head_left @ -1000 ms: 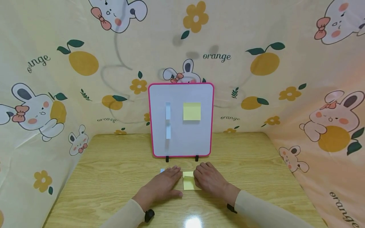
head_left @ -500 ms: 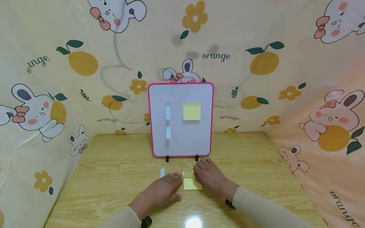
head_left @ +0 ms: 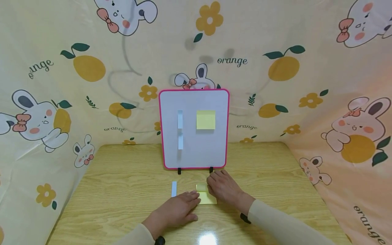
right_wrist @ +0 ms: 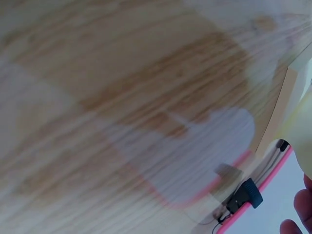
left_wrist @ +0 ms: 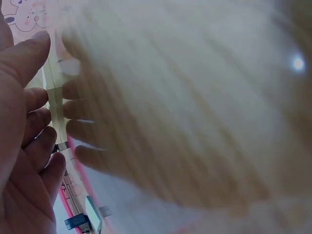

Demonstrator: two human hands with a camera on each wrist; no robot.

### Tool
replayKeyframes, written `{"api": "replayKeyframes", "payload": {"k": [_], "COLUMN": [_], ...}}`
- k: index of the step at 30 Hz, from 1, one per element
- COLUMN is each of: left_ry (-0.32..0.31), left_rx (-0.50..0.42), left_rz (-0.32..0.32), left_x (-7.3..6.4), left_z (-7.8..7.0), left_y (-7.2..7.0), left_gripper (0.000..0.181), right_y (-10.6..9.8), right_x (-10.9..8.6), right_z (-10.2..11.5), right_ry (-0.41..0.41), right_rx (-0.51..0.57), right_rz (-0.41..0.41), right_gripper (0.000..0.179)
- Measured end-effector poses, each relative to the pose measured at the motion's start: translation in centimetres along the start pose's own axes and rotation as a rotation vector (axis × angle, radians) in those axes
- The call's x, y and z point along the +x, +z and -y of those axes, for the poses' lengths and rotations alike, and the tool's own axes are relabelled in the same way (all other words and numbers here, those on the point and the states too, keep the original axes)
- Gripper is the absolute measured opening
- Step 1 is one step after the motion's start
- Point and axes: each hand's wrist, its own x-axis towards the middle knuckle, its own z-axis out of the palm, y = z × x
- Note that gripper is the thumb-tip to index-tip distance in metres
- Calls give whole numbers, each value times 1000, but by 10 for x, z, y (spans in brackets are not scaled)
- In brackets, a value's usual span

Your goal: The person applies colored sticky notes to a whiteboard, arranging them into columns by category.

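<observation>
A yellow sticky note pad [head_left: 209, 199] lies on the table in front of the whiteboard. My right hand [head_left: 224, 189] pinches the pad's top sticky note [head_left: 201, 188], which curls upward; the fingertips are mostly hidden in the head view. In the right wrist view the curled yellow sheet [right_wrist: 300, 134] shows beside the fingers [right_wrist: 304, 207]. Palm down, my left hand [head_left: 176, 211] reaches the pad's left edge with its fingertips, the fingers extended. Left of the pad lies a pale blue paper strip [head_left: 174, 189], its lower end close to the left hand.
A whiteboard [head_left: 190, 156] with a pink rim stands upright on black feet behind the pad. It carries one yellow sticky note [head_left: 206, 119] and two pale blue strips [head_left: 180, 119] at its left. Patterned cloth [head_left: 245, 30] walls surround the wood-grain table [head_left: 122, 177].
My left hand slides down off the blue strip, uncovering more of it, then shifts right onto the pad's left edge. The top sheet curls up further in my right hand, which barely moves.
</observation>
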Motion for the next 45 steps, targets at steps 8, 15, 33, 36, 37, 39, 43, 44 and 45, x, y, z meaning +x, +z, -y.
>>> {"api": "replayKeyframes", "payload": {"k": [8, 15, 33, 36, 37, 39, 43, 44, 45], "left_ry": [-8, 9, 11, 11, 11, 9, 5, 4, 4], "left_rx": [2, 26, 39, 37, 36, 33, 27, 27, 27], "left_rz": [16, 10, 27, 30, 31, 34, 41, 41, 42], "left_x": [-2, -2, -3, -2, -2, -2, -2, -2, -2], "left_z": [-2, -1, -5, -5, -5, -4, -4, -4, -4], "left_y": [-1, 2, -1, -1, -1, -1, 0, 0, 0], "left_gripper": [65, 66, 66, 67, 67, 67, 68, 68, 68], "right_y": [2, 5, 13, 13, 13, 12, 12, 13, 13], "right_x": [3, 9, 19, 21, 21, 21, 21, 21, 20], "right_z": [-3, -5, -10, -12, -12, -13, -15, -16, -16], "right_ry": [9, 31, 105, 118, 124, 138, 159, 161, 164], "right_rx": [0, -73, -140, -130, -124, -114, -104, -102, -100], "right_rz": [-14, 17, 157, 163, 165, 167, 174, 170, 172], "right_gripper": [13, 16, 18, 18, 17, 16, 16, 16, 16]}}
